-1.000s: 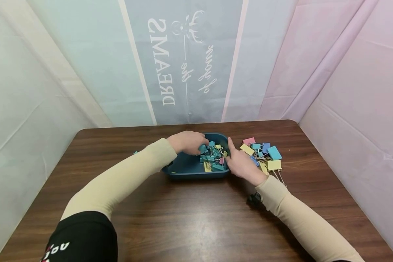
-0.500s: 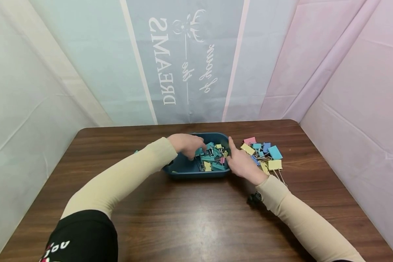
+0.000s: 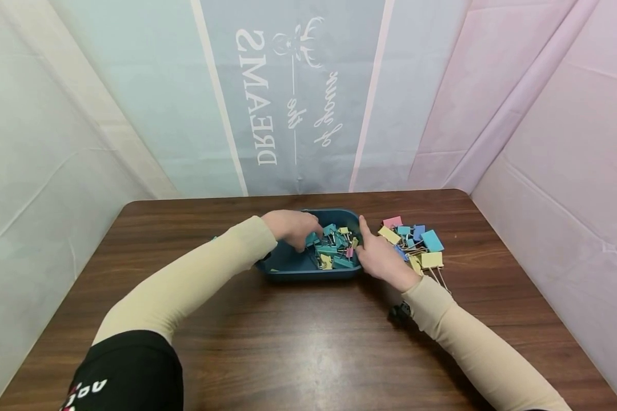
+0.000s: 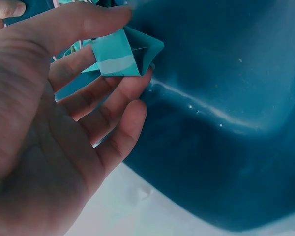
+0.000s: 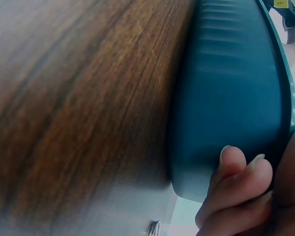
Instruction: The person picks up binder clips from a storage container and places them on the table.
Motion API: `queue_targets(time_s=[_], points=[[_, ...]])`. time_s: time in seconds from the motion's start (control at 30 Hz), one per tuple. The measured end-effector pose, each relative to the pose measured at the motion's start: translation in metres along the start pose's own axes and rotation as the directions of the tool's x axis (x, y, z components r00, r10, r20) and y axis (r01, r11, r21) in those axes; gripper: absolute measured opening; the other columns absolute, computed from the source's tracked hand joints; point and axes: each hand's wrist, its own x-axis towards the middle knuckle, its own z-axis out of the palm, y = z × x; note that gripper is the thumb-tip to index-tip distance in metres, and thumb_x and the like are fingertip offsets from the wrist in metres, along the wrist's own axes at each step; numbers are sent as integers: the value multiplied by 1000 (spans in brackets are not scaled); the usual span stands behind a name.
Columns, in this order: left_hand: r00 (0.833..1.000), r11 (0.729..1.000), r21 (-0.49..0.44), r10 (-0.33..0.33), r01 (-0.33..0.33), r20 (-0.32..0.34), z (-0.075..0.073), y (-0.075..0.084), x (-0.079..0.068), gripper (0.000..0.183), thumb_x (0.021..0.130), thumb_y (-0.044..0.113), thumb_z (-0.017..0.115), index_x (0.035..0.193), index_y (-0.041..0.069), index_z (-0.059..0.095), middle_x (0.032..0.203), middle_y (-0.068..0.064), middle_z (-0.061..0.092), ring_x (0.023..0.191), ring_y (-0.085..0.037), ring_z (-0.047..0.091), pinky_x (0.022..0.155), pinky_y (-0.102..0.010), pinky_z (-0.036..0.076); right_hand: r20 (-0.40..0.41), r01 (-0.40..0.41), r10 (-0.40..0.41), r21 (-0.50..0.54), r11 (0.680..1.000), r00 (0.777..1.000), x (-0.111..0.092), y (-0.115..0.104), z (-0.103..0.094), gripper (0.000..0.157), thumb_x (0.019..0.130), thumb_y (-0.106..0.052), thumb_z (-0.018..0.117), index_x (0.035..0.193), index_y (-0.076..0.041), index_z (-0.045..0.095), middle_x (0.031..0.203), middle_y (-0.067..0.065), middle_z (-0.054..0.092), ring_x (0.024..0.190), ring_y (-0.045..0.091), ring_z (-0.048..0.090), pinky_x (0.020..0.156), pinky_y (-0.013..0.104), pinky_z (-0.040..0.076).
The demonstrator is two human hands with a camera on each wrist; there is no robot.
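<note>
A dark teal plastic bin stands on the table with several small binder clips, mostly teal with some yellow and pink, heaped in its right half. My left hand reaches into the bin from the left. In the left wrist view, a teal binder clip sits between the thumb and curled fingers of that hand. At the bin's right end, my right hand grips the rim. The right wrist view shows its curled fingers against the bin's outer wall.
Right of the bin lies a loose pile of larger binder clips in yellow, blue, teal and pink. A small teal piece peeks out behind the left sleeve. The wooden table ends at a fabric backdrop.
My left hand has shifted slightly left and lower inside the bin, drawing a teal clip away from the heap, then stayed nearly still. The right hand keeps its place on the rim.
</note>
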Motion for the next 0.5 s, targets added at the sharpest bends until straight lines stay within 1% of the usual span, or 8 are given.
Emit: queue_targets(time_s=[0.17, 0.33, 0.5], points=[[1000, 1000, -19, -24, 23, -10, -2, -5, -6, 56, 88, 8, 69, 141, 21, 57, 135, -5, 51, 103, -20, 49, 69, -30, 43, 1, 1, -1, 2, 1000, 1000, 0, 0, 0, 76, 103, -19, 45, 160, -12, -6, 61, 8, 57, 47, 22, 55, 47, 35, 45], [998, 998, -19, -58, 57, -15, -4, -12, -15, 54, 87, 10, 69, 139, 19, 58, 134, -6, 51, 104, -20, 50, 77, -32, 45, 3, -6, 6, 11, 1000, 1000, 0, -2, -1, 77, 103, -19, 45, 160, -13, -6, 63, 9, 58, 49, 22, 56, 48, 35, 46], [995, 996, -13, -88, 87, -37, -8, -18, -25, 51, 87, 14, 71, 137, 18, 60, 133, -6, 52, 106, -21, 49, 84, -35, 47, -1, -4, 4, 7, 1000, 1000, 0, -1, -1, 77, 103, -19, 45, 160, -14, -6, 63, 9, 58, 48, 22, 56, 48, 34, 45]])
